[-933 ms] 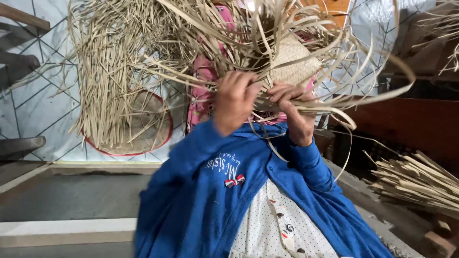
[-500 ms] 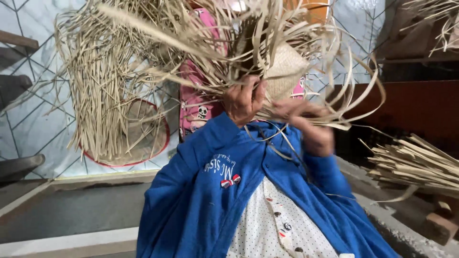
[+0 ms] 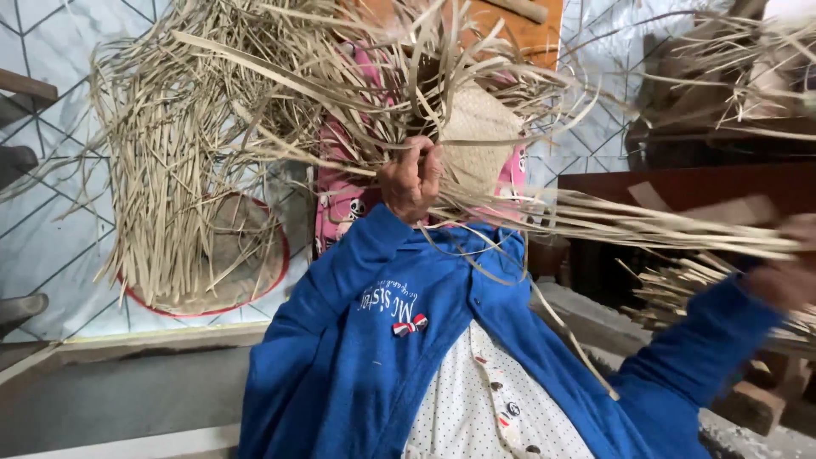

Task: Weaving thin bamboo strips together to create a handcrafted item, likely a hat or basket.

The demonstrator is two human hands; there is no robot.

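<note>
My left hand (image 3: 412, 178) is raised in front of me and shut on a half-woven straw piece (image 3: 476, 140), a tan woven patch with long loose strands (image 3: 255, 102) fanning up and to the left. My right hand (image 3: 790, 274), blurred, is out at the right edge with its fingers closed on a bundle of straw strands (image 3: 646, 225) that stretches level from the woven patch to it. Both arms wear blue sleeves (image 3: 374, 314) over a white dotted shirt.
A round woven piece with a red rim (image 3: 212, 268) leans on the tiled wall at left. A pink garment (image 3: 340, 212) hangs behind the straw. Dry strips (image 3: 680, 293) lie piled at right by a dark wooden cabinet (image 3: 680, 191). Bricks (image 3: 756, 408) sit lower right.
My right hand has swung from beside my left hand far out to the right, drawing a bundle of strands taut. My left hand has kept its grip on the woven piece.
</note>
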